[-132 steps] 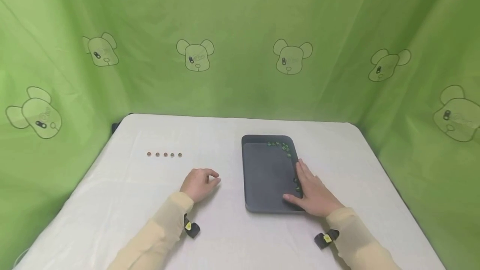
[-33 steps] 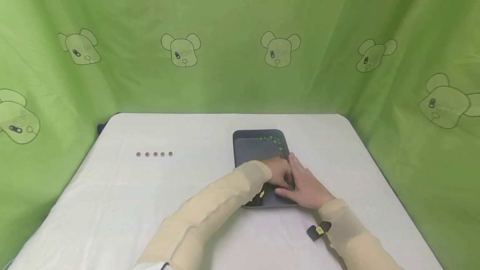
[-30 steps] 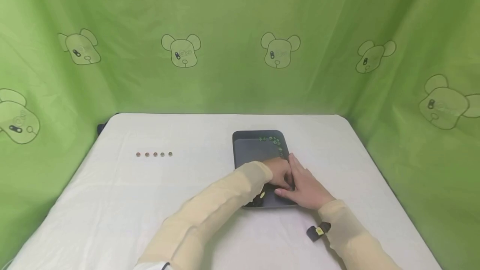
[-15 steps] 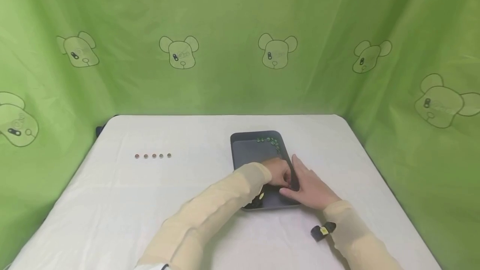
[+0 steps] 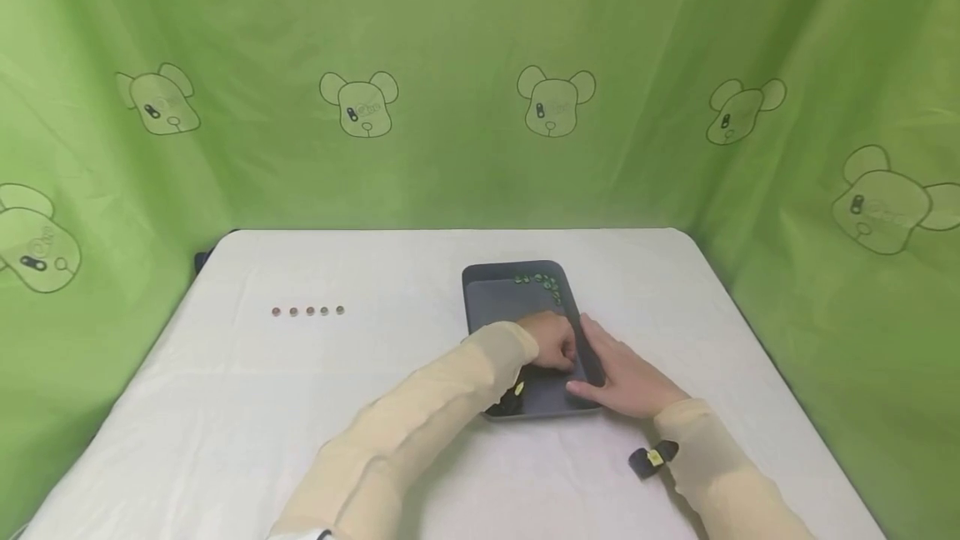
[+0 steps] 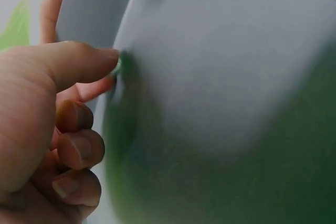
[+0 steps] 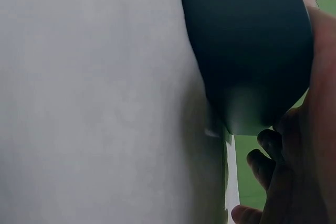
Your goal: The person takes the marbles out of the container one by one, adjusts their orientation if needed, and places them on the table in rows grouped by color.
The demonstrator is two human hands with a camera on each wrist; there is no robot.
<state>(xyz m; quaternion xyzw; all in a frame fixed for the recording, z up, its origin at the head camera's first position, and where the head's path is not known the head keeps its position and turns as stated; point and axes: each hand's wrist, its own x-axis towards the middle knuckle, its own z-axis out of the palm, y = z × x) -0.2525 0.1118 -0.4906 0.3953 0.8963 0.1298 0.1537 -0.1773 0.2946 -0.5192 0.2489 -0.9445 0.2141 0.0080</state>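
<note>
Bear-print lettering [image 5: 368,108] on curtain [image 5: 457,15]: too faint to read. Left hand [image 5: 550,342]: fingers pinching small shiny green piece [image 6: 118,67] over grey tray [image 5: 495,305]. Right hand [image 5: 632,373]: fingers extended, along tray's right side.

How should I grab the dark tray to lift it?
Probably grip the dark tray by its two long walls, coming from left and right together, because those edges stand raised. Keep it level: small green pieces lie inside.
</note>
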